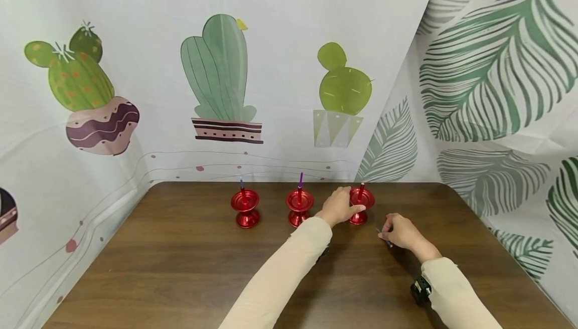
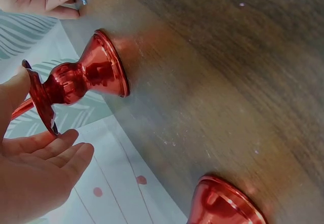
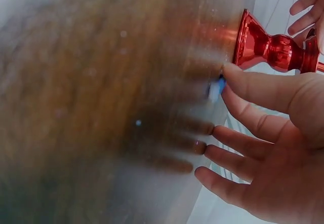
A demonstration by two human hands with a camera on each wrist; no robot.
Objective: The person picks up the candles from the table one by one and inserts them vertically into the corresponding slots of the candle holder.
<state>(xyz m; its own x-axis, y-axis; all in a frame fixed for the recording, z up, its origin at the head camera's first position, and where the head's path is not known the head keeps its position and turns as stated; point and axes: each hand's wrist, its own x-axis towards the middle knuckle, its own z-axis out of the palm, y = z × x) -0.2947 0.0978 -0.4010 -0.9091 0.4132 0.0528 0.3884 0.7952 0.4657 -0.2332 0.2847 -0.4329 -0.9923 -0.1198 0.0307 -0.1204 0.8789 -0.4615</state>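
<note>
Three shiny red candle holders stand in a row along the back of the wooden table. My left hand grips the dish rim of the right candle holder, thumb over the edge and fingers beneath, as the left wrist view shows. A red tube rises from that dish. My right hand pinches a thin blue candle between thumb and index finger, low over the table in front of this holder. Its other fingers spread loosely near the tabletop in the right wrist view.
Close to my left wrist stands the middle candle holder, bearing a purple candle. Further left is another candle holder with a light blue candle. A cactus-printed cloth hangs behind the table.
</note>
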